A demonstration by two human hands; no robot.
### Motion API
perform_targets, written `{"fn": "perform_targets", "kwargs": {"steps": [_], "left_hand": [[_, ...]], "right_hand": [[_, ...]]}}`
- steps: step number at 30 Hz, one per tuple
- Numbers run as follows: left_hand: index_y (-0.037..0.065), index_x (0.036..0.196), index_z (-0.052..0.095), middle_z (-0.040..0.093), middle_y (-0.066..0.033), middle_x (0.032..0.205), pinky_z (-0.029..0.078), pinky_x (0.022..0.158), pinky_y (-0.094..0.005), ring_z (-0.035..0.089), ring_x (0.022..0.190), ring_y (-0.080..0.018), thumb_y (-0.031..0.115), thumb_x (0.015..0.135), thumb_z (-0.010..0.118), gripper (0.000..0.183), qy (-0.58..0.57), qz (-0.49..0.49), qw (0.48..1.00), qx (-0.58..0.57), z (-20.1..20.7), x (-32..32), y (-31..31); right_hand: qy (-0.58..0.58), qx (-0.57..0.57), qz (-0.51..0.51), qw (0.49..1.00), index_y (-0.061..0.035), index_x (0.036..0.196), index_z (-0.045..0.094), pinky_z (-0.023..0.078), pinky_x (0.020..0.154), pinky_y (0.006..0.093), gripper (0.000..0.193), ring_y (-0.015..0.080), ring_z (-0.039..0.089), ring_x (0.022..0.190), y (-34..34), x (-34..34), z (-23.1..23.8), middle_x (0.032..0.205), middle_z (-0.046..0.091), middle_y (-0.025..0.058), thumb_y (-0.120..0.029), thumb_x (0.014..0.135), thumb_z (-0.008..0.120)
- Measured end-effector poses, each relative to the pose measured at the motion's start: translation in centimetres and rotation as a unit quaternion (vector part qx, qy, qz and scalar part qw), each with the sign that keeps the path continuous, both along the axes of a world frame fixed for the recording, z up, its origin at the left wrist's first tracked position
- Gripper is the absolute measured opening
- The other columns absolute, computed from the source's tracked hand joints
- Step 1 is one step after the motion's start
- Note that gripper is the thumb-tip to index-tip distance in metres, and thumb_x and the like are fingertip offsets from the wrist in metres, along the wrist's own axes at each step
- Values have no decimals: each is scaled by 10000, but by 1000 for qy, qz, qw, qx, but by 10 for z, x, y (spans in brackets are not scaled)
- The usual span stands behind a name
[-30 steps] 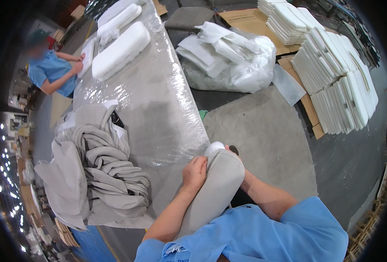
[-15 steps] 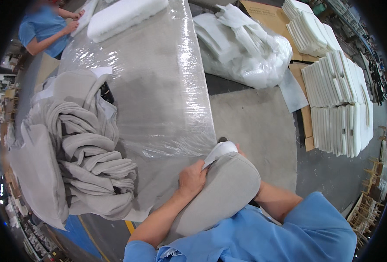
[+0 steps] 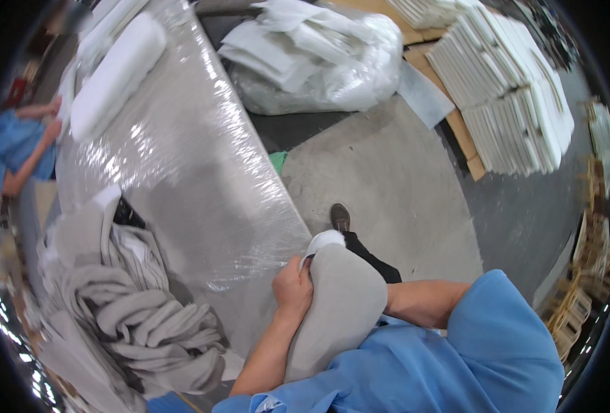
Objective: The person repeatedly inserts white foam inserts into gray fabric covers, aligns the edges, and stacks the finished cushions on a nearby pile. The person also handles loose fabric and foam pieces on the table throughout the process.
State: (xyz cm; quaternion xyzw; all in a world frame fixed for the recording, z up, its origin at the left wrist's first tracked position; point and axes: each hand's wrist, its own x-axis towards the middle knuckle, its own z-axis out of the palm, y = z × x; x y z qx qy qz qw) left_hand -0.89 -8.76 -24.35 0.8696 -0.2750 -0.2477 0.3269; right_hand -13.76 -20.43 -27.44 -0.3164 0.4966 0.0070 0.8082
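Observation:
A grey fabric cushion cover (image 3: 339, 299) with white padding (image 3: 326, 240) showing at its far end lies against my body. My left hand (image 3: 293, 286) is closed on the edge of the cover's opening, at the left of the padding. My right forearm reaches behind the cover from the right, and the cover hides my right hand. Left of me, a heap of grey fabric covers (image 3: 140, 323) lies on the table's near end.
Clear plastic film covers the table (image 3: 188, 165); a long white pad (image 3: 119, 76) lies at its far end. A co-worker (image 3: 23, 144) in blue handles white material at far left. Beyond are a plastic bag of white sheets (image 3: 319, 69) and stacked white pads (image 3: 518, 117) on cardboard.
The view has turned, and the table has shifted left in it. The cover now stands more upright, and my right fingers, seen before at its far end, are hidden.

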Motion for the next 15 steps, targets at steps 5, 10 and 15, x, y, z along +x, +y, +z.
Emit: {"fn": "perform_targets", "kwargs": {"steps": [5,10,15], "left_hand": [[17,972,689,672,-214,803,499,658,-434,655,724,-394,119,1033,615,140,38,-11,998,-48,-1,5,14],[-14,976,671,634,-169,787,485,691,-364,587,705,-225,138,1073,587,199,71,6,997,-43,0,4,10],[-11,964,658,614,-163,766,477,684,-362,543,689,-210,185,1092,573,249,96,1,995,-42,4,2,1]], "right_hand": [[68,-194,-30,978,-51,1165,669,543,828,406,503,257,674,872,19,12,-27,968,715,129,-515,1101,487],[59,-249,-75,964,-20,1101,640,510,759,401,342,235,631,806,14,19,-24,877,672,135,-344,1108,530],[96,-254,-83,959,-21,1116,640,533,774,400,318,247,675,843,12,19,-30,891,679,138,-325,1096,547]]}}
